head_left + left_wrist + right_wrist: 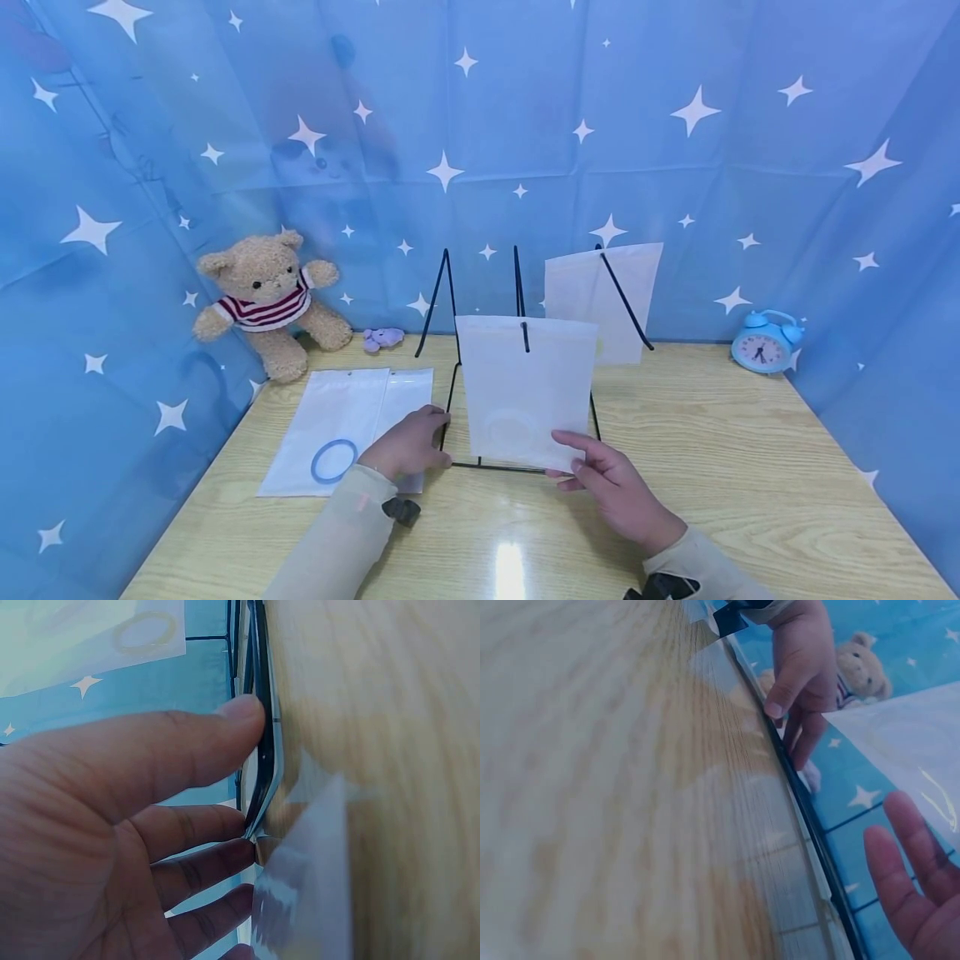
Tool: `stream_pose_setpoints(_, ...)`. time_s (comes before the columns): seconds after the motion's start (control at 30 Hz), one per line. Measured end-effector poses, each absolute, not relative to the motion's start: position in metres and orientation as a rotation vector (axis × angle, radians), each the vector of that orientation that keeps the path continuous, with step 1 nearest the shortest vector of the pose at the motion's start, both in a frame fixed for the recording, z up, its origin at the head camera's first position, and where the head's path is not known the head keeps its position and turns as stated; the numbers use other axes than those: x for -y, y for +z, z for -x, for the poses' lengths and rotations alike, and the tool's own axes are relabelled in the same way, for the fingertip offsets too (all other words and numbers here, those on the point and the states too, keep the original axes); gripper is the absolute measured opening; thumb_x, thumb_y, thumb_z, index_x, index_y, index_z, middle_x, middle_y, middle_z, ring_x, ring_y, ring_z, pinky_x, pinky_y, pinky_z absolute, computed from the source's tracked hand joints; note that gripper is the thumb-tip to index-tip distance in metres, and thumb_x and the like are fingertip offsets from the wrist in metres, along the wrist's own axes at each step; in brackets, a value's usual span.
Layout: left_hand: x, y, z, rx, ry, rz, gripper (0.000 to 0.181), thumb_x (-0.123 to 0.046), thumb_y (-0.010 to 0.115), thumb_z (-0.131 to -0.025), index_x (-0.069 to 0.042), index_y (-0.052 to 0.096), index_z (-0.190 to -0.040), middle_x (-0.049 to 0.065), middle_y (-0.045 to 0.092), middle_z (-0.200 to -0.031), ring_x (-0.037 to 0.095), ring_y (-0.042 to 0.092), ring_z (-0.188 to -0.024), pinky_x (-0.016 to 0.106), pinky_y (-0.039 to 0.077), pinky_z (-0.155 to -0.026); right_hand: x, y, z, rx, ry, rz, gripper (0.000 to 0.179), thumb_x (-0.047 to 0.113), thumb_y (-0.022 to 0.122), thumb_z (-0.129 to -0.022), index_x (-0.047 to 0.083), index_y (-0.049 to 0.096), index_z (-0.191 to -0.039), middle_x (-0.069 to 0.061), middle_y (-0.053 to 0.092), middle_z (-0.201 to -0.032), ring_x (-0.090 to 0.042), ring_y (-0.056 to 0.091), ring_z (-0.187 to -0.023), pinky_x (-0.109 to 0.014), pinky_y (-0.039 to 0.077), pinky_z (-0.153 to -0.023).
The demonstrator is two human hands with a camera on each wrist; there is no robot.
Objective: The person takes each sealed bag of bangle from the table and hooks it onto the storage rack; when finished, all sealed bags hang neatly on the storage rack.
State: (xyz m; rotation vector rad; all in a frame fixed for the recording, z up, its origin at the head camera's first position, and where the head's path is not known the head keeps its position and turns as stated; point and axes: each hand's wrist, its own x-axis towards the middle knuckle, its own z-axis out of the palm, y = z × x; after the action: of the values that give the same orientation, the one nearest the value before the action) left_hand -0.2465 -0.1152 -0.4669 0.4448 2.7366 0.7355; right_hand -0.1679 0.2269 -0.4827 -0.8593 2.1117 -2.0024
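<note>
A black wire display rack (498, 468) stands on the table, its hook arms rising towards the back. From its front hook hangs a white flat pouch (528, 375) with a faint ring shape inside. A second white pouch (630, 292) hangs farther back on the right. My left hand (408, 442) holds the rack's front left corner; the left wrist view shows the thumb (244, 720) and fingers against the wire. At the front pouch's lower right corner is my right hand (618, 492), its fingers (911, 832) extended and apart in the right wrist view.
Flat white pouches (322, 417) lie left of the rack, with a blue ring (313, 462) on or inside one. A teddy bear (258, 279) and a small purple toy (383, 337) sit at the back left. A blue alarm clock (762, 348) stands back right, before a starry curtain (525, 108).
</note>
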Motion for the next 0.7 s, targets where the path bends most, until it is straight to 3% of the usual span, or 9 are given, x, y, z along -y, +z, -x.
stream_pose_setpoints(0.7, 0.1156, -0.4682, 0.2475, -2.731, 0.736, -0.442, 0.074, -0.021, 0.084, -0.09, -0.002, 0.053, -0.153, 0.017, 0.047, -0.16, 0.039, 0.045, -0.148, 0.055, 0.042, -0.119, -0.2296, -0.4871, 0.1694, -2.176, -1.956, 0.831, 0.043, 0.001, 0.039, -0.113, -0.002, 0.046, -0.155, 0.025, 0.045, -0.156, -0.027, 0.076, -0.108, -0.044, 0.064, -0.085)
